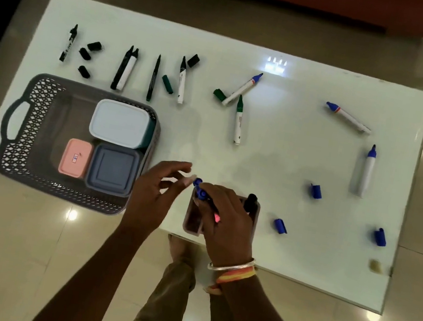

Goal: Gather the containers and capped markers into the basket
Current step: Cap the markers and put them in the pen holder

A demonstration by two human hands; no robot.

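Note:
The grey lattice basket [30,130] sits at the table's front left. It holds a white-lidded teal container [120,122], a pink container [75,158] and a grey-blue container [113,170]. My right hand [225,218] grips a blue-capped marker [201,192] over a small brownish holder [193,221] at the front edge. A black marker [251,202] stands in that holder. My left hand [157,193] hovers just left of it, fingers spread, their tips close to the blue cap.
Uncapped black markers [125,68] and black caps [85,54] lie along the back left. Green markers [239,120] and green caps [220,94] lie mid-table. Blue markers [347,117] and loose blue caps [316,191] are scattered on the right. The white table [275,157] stands on a tiled floor.

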